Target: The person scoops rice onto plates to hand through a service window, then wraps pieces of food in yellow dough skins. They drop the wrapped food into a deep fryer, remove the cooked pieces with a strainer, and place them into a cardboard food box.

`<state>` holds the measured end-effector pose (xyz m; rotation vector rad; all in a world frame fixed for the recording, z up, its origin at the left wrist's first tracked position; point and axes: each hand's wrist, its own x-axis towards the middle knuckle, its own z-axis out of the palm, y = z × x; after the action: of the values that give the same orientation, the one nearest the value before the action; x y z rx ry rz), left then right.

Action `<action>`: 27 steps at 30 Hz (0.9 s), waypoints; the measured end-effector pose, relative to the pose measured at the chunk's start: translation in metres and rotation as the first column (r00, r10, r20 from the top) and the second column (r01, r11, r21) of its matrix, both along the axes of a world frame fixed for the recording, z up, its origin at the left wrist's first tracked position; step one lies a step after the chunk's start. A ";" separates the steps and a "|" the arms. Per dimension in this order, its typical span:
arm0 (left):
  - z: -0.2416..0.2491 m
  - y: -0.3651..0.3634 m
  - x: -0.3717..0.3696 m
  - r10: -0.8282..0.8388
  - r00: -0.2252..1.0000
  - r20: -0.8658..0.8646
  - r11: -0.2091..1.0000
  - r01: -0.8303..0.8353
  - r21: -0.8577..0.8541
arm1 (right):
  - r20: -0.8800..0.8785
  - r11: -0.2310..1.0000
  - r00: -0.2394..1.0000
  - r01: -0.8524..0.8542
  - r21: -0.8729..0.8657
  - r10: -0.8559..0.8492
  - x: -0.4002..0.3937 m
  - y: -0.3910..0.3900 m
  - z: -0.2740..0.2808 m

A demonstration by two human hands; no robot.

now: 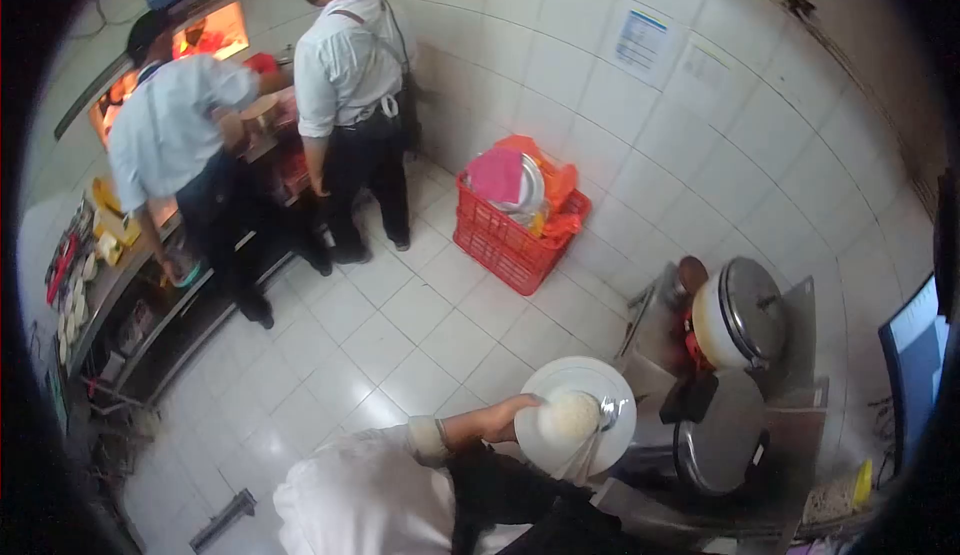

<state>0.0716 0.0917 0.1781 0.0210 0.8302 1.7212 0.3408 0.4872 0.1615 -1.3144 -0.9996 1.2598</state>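
My left hand (pixel 511 418) grips the left rim of a white plate (pixel 545 376), fingers beneath it. A rounded mound of white rice (pixel 571 417) sits on the plate. Beside the rice, on its right, lie metal cutlery pieces (pixel 605 414), apparently a spoon and a fork. The plate is held in front of a large steel pot with a lid (pixel 722 433). My right hand does not show.
Behind the pot stands a white cooker with a metal lid (pixel 742 313). A red crate (pixel 505 242) holding a metal plate and coloured bags is against the tiled wall. Two people in white shirts (pixel 345 55) stand at a counter (pixel 150 325). A screen (pixel 918 365) is at right.
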 end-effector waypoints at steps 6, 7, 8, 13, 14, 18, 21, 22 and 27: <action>-0.009 -0.018 -0.016 0.129 0.989 0.076 0.992 -0.128 -0.015 | -0.002 0.972 0.977 -0.213 -0.097 0.214 -0.067 -0.029 -0.002; -0.004 -0.027 -0.018 0.106 0.994 0.039 0.994 -0.104 -0.033 | -0.003 0.964 0.970 -0.242 -0.108 0.243 -0.074 -0.035 -0.001; -0.004 -0.034 -0.019 0.124 0.992 0.038 0.992 -0.123 -0.033 | -0.007 0.956 0.964 -0.266 -0.121 0.267 -0.080 -0.042 -0.002; 0.003 -0.059 -0.012 0.210 0.977 0.042 0.976 -0.207 -0.068 | -0.031 0.917 0.931 -0.364 -0.163 0.363 -0.090 -0.063 -0.001; 0.002 -0.062 -0.009 0.218 0.975 0.038 0.974 -0.215 -0.070 | -0.039 0.912 0.927 -0.374 -0.170 0.373 -0.089 -0.065 -0.002; 0.017 -0.077 0.017 0.305 0.952 0.009 0.952 -0.305 -0.022 | -0.069 0.878 0.898 -0.439 -0.193 0.434 -0.079 -0.076 -0.003; 0.011 -0.080 0.039 0.379 0.925 -0.001 0.925 -0.379 0.000 | -0.101 0.852 0.876 -0.482 -0.205 0.472 -0.067 -0.078 -0.006; 0.004 -0.081 0.048 0.432 0.902 0.013 0.900 -0.432 0.051 | -0.111 0.841 0.867 -0.498 -0.211 0.485 -0.060 -0.080 -0.009; 0.010 -0.099 0.104 0.479 0.877 0.038 0.877 -0.480 0.018 | -0.127 0.801 0.837 -0.546 -0.245 0.532 -0.019 -0.080 -0.022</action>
<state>0.1753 -0.0072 0.1876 -0.2125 0.8338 2.1938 0.3214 0.4077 0.1399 -1.2276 -1.2498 1.9162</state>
